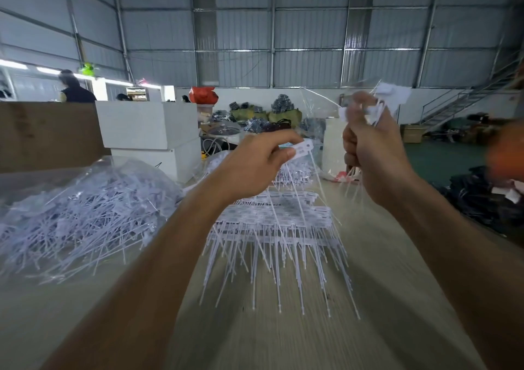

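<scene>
Both forearms reach forward, raised above the table (283,341). The left hand (255,165) pinches the flat head of one white tie (302,148) between thumb and forefinger. Its thin tail slants down and to the right, over the rows of ties (272,222) laid on the wood. The right hand (371,154), held a little higher, is fisted round a bundle of ties (377,106) (blurred) standing near upright: heads above the fingers, tails hanging below the fist.

Bare forearms (170,256); bare left grip (256,168), right grip (374,154)
</scene>
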The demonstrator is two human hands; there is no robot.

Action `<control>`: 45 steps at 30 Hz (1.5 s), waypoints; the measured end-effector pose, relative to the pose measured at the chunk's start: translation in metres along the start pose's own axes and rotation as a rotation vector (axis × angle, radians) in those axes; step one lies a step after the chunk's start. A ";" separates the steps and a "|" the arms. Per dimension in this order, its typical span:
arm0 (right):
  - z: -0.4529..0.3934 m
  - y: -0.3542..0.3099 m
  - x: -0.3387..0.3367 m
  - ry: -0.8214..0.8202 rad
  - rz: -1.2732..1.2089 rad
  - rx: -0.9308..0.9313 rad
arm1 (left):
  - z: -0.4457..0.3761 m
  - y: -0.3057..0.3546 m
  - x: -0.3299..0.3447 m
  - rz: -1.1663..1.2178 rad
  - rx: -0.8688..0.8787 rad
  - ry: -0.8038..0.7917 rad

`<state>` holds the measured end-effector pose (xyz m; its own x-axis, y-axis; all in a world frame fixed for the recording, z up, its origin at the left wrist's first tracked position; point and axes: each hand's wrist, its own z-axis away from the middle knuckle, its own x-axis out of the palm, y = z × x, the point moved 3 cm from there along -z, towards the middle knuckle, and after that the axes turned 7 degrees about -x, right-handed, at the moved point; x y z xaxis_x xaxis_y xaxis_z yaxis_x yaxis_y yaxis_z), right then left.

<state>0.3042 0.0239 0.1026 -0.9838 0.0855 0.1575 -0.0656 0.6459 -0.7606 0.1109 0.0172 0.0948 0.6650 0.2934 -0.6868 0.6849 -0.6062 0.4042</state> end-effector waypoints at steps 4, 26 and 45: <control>0.003 0.006 0.004 -0.135 -0.069 0.000 | -0.002 -0.002 0.002 0.014 -0.010 0.001; 0.016 0.004 0.010 -0.443 0.340 -0.112 | -0.002 0.009 -0.001 -0.003 0.030 -0.027; 0.020 0.004 0.007 -0.671 0.203 -0.097 | -0.004 0.010 -0.003 0.067 -0.080 0.061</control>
<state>0.2940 0.0121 0.0881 -0.8675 -0.2542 -0.4276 0.1147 0.7341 -0.6692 0.1171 0.0130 0.1034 0.7256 0.3003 -0.6192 0.6582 -0.5655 0.4970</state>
